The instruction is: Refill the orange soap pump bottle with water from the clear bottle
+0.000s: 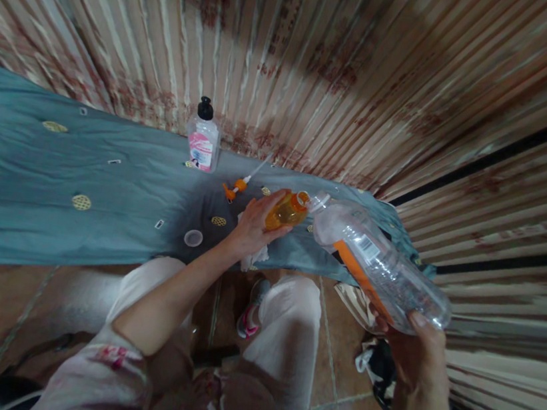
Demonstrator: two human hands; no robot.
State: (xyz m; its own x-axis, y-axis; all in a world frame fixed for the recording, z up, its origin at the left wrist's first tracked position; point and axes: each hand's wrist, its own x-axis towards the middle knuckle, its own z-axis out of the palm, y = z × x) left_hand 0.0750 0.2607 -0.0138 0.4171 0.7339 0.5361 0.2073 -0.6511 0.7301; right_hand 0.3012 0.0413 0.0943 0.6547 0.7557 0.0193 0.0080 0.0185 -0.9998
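Observation:
My left hand [256,219] is wrapped round a small orange see-through bottle [286,212], whose uncapped mouth tilts up to the right. In my right hand [416,348] is a large clear plastic bottle [382,259] with an orange label, gripped near its base. It leans down to the left, its neck right at the orange bottle's mouth. Beside my left hand lies an orange pump top [238,188] with a clear tube. A white crumpled tissue [255,258] shows partly under my left wrist. A round whitish cap [193,238] rests to the left of my forearm.
A clear bottle [203,139] with a black top and pink label stands at the back of the teal cloth [119,191]. A pleated patterned curtain [283,52] hangs behind and to the right. Dark and white items [378,367] lie on the tiled floor.

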